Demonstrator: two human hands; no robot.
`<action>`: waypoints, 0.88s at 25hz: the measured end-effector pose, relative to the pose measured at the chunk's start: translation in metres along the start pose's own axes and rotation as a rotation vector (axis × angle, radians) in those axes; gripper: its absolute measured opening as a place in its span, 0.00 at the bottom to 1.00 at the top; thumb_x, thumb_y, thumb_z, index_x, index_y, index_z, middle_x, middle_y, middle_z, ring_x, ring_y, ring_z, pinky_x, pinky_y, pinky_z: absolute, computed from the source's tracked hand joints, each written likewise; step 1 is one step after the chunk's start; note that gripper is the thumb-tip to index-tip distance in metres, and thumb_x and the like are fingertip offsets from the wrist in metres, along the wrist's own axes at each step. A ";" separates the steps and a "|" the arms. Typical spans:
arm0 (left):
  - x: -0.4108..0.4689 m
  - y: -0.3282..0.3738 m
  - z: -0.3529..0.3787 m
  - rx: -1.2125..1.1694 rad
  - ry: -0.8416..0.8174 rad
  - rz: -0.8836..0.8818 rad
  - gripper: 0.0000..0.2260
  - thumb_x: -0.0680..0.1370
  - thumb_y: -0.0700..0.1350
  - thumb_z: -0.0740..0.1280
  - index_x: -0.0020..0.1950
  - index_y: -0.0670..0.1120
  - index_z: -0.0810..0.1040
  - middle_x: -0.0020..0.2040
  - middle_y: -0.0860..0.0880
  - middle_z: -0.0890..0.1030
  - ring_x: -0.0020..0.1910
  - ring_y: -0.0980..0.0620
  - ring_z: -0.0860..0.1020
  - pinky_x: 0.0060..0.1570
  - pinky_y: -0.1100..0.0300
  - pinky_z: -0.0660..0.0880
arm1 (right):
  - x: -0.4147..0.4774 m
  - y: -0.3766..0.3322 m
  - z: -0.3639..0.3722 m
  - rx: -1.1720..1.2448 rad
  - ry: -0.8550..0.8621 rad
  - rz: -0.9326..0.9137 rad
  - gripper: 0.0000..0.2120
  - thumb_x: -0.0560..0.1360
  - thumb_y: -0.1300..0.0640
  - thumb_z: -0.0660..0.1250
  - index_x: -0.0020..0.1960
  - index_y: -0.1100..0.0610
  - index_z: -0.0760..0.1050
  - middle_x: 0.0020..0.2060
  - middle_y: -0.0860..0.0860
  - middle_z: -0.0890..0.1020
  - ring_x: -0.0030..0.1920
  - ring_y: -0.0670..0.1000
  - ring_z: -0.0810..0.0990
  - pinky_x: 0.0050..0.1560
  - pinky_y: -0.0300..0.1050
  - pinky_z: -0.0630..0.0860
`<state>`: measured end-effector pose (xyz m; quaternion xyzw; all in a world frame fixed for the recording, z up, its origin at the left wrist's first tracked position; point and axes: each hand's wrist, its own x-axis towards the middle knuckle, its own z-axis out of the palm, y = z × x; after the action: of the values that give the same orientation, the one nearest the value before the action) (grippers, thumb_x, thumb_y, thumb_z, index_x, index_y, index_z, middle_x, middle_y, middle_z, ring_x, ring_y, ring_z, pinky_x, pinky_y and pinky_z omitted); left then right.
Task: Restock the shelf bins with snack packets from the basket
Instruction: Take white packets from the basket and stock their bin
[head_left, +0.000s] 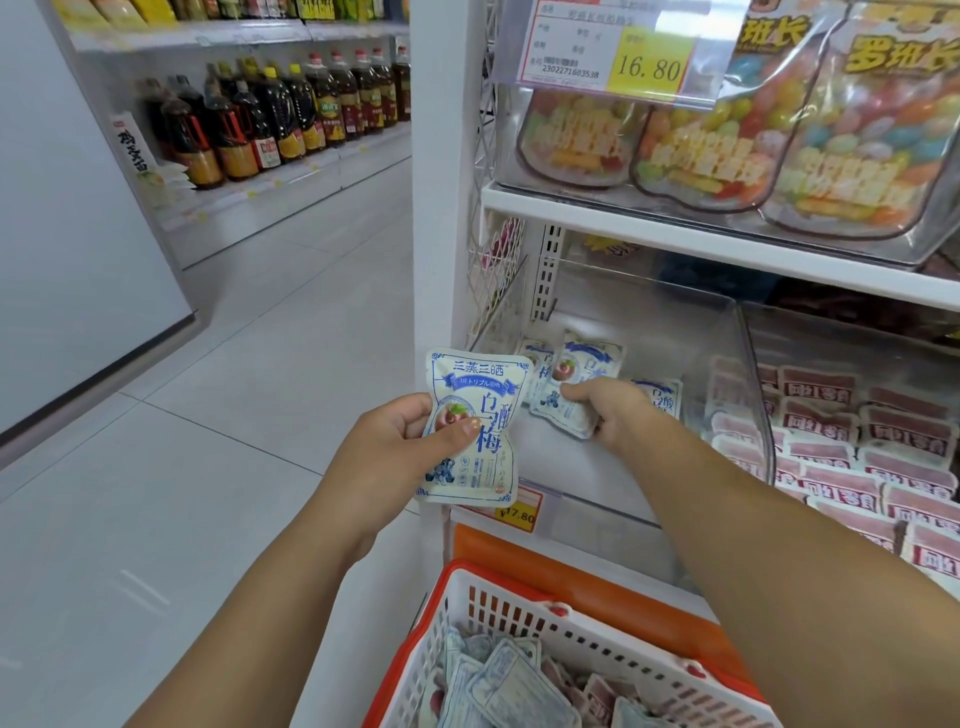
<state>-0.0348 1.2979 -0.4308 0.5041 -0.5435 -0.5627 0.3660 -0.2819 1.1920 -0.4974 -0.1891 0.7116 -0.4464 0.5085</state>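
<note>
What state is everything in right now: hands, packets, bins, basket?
left hand: grips a plum packet, outside the clear bin.
right hand: grips a second plum packet inside the clear bin.
clear bin: few packets, mostly bare.
basket: holds more packets.
neighbouring bin: packed with pink packets.

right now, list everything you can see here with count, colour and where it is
front packet: one, white and blue, outside the bin, in the left hand
bin packet: one, white and blue, inside the bin, in the right hand
loose packets: at least two, white and blue, lying in the bin
bin: one, clear, lower shelf
pink packets: many, pink and white, next bin to the right
candy bags: three, multicoloured, top shelf
price tags: two, yellow, one at the top, one below the bin
basket: one, white with orange rim, below the shelf, holds many packets
bottles: many, dark, shelf across the aisle
left hand: grips front packet
right hand: grips bin packet
</note>
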 end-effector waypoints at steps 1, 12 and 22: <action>0.000 0.000 0.000 0.000 0.000 0.000 0.06 0.77 0.48 0.69 0.51 0.49 0.80 0.46 0.53 0.86 0.45 0.53 0.85 0.37 0.60 0.78 | -0.006 -0.001 0.006 -0.018 -0.046 -0.015 0.20 0.70 0.70 0.73 0.60 0.67 0.74 0.51 0.61 0.84 0.51 0.60 0.83 0.54 0.59 0.80; 0.002 0.003 0.000 -0.018 -0.009 -0.005 0.06 0.76 0.48 0.69 0.51 0.48 0.81 0.46 0.53 0.86 0.45 0.53 0.85 0.35 0.63 0.78 | 0.002 -0.012 0.031 -0.004 -0.196 -0.076 0.23 0.65 0.58 0.80 0.56 0.64 0.78 0.54 0.58 0.83 0.55 0.57 0.83 0.59 0.57 0.78; 0.001 0.002 0.000 0.006 0.002 -0.006 0.06 0.76 0.48 0.69 0.51 0.48 0.80 0.46 0.53 0.86 0.45 0.53 0.85 0.36 0.62 0.78 | 0.015 -0.020 0.046 0.224 -0.181 -0.225 0.41 0.68 0.78 0.69 0.72 0.54 0.56 0.60 0.57 0.77 0.58 0.59 0.80 0.57 0.61 0.78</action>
<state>-0.0358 1.2968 -0.4286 0.5074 -0.5432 -0.5618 0.3632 -0.2504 1.1507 -0.4932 -0.2487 0.5832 -0.5582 0.5352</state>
